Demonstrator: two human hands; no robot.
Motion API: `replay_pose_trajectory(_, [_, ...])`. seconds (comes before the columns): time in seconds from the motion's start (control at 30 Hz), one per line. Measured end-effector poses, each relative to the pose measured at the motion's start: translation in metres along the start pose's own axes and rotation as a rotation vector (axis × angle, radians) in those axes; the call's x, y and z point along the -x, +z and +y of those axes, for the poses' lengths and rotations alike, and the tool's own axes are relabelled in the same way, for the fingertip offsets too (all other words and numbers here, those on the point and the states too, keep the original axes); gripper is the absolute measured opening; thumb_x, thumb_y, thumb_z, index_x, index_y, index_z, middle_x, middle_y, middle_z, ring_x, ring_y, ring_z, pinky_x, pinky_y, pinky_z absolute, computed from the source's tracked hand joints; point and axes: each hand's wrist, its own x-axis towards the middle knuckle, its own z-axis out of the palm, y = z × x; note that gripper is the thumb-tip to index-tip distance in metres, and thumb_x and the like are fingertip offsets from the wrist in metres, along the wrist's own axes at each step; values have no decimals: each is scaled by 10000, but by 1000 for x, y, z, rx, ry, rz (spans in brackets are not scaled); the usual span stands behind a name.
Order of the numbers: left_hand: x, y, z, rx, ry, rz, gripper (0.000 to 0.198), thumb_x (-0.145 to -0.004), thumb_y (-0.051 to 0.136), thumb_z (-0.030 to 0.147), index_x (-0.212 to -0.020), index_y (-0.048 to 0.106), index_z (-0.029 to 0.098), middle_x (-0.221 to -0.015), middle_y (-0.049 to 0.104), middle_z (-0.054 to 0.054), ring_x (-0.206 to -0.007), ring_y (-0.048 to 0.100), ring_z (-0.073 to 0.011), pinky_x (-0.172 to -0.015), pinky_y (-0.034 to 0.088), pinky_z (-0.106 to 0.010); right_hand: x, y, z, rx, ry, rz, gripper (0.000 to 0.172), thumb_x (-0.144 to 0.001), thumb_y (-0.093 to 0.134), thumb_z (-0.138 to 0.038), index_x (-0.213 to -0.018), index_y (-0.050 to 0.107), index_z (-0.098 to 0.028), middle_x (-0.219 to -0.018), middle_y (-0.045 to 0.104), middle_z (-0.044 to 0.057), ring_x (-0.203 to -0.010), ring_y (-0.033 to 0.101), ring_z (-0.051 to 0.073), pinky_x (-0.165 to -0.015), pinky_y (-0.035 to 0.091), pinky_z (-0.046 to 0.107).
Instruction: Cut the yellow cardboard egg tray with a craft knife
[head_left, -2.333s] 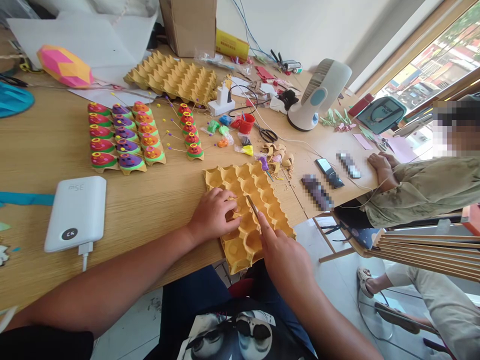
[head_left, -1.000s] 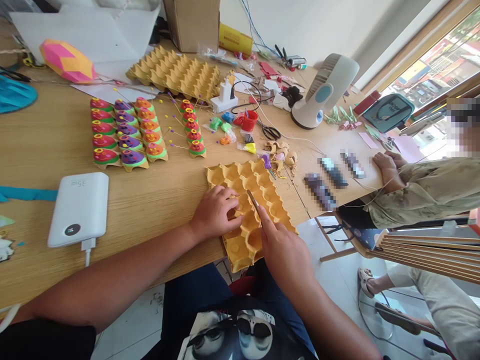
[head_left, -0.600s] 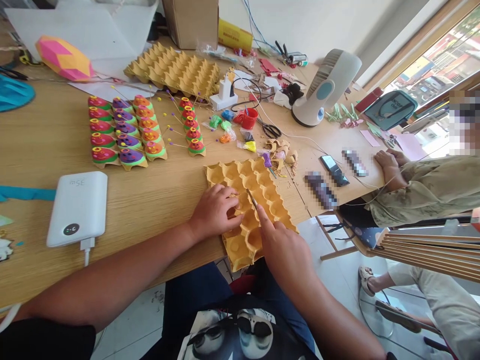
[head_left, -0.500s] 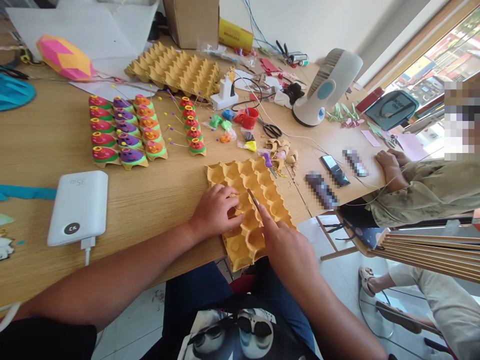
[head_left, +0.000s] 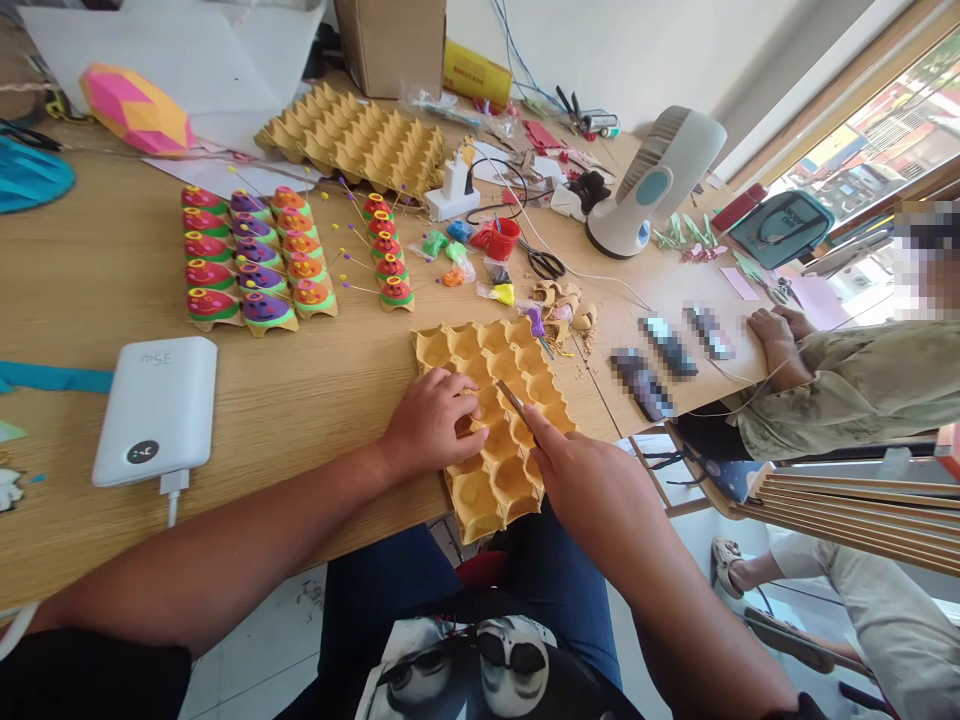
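Observation:
A yellow-brown egg tray (head_left: 480,493) lies at the table's front edge and sticks out past it a little. My left hand (head_left: 435,420) rests on the tray's left side, its fingers bent over the cups and pressing on it. My right hand (head_left: 581,470) is wrapped round a thin knife (head_left: 511,397), the forefinger stretched along its back. The blade's tip touches the tray near its middle, right of my left fingers. The knife's handle is hidden inside my right hand.
Painted egg-cup strips (head_left: 259,260) with pins stand at left, behind a white power bank (head_left: 156,415). Another egg tray (head_left: 352,140), a red cup (head_left: 502,240), scissors (head_left: 545,263) and a fan (head_left: 652,185) are farther back. A person's hands (head_left: 780,335) rest at right.
My right hand has shifted slightly right, drawing the knife a little with it. My left hand stays on the tray. The view has tilted slightly.

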Motion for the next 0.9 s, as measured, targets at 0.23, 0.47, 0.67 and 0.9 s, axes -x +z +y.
replay_pose_trajectory(0.23, [0, 0, -1, 6, 14, -14, 238, -836, 670, 457, -812, 716, 224, -1187, 695, -68, -1066, 562, -301, -947, 468, -493, -2, 10, -2, -32, 15, -4, 631, -1077, 473, -301, -1667, 249, -302, -952, 759, 35, -794, 744, 191, -572, 407, 277])
replay_pose_trajectory(0.47, [0, 0, -1, -2, -2, -11, 246, -837, 679, 467, -824, 720, 224, -1190, 692, -65, -1081, 565, -305, -942, 472, -490, -5, 4, 8, -108, 13, -14, 602, -1079, 481, -333, -1649, 287, -349, -987, 769, 27, -877, 748, 203, -620, 425, 270])
replay_pose_trajectory(0.67, [0, 0, 0, -7, -13, -15, 253, -836, 675, 470, -831, 725, 222, -1194, 691, -67, -1083, 564, -309, -959, 471, -503, -7, -2, 9, -96, -8, -25, 612, -1078, 473, -330, -1656, 271, -344, -986, 775, 35, -868, 744, 208, -647, 452, 273])
replay_pose_trajectory(0.9, [0, 0, 1, -10, -17, -10, 243, -829, 677, 460, -821, 721, 222, -1185, 694, -67, -1074, 565, -307, -956, 474, -499, -3, 0, 1, -49, 4, -37, 630, -1081, 460, -302, -1670, 237, -299, -966, 772, 54, -806, 743, 192, -599, 437, 259])
